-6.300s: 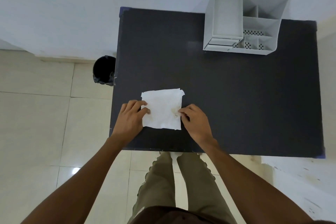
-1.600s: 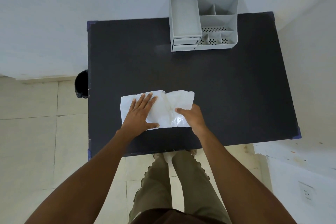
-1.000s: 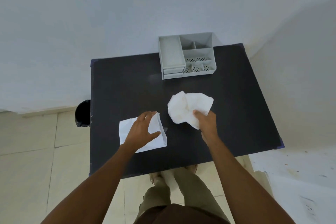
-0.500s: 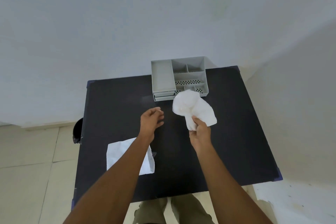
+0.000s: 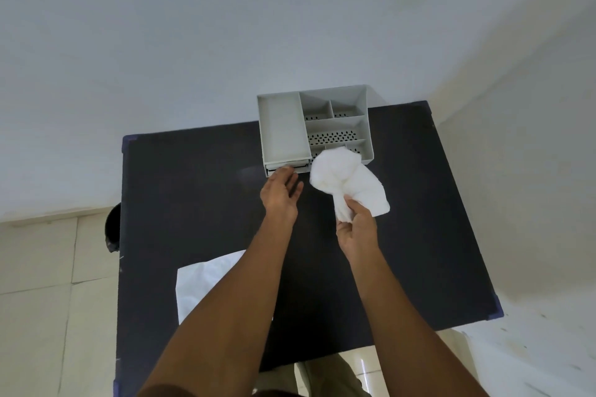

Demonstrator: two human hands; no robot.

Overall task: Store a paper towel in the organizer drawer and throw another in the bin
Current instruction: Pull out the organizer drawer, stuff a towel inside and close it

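A grey organizer [image 5: 283, 129] with several compartments stands at the far edge of the black table [image 5: 193, 196]. Its small drawer [image 5: 288, 167] is at the front left, looking shut. My left hand [image 5: 280, 195] reaches to the drawer front, fingertips at it, holding nothing. My right hand [image 5: 356, 229] grips a crumpled white paper towel [image 5: 345, 177], held up just in front of the organizer's right half. A second, flat paper towel [image 5: 203, 284] lies on the near left of the table, partly hidden by my left forearm.
A black bin [image 5: 111, 232] stands on the tiled floor beside the table's left edge, mostly hidden by the tabletop. A white wall runs behind the table and along its right side. My legs show below the near table edge.
My right hand lifted one towel off the table and carried it toward the organizer. My left hand left the flat towel and reached forward to the drawer front.
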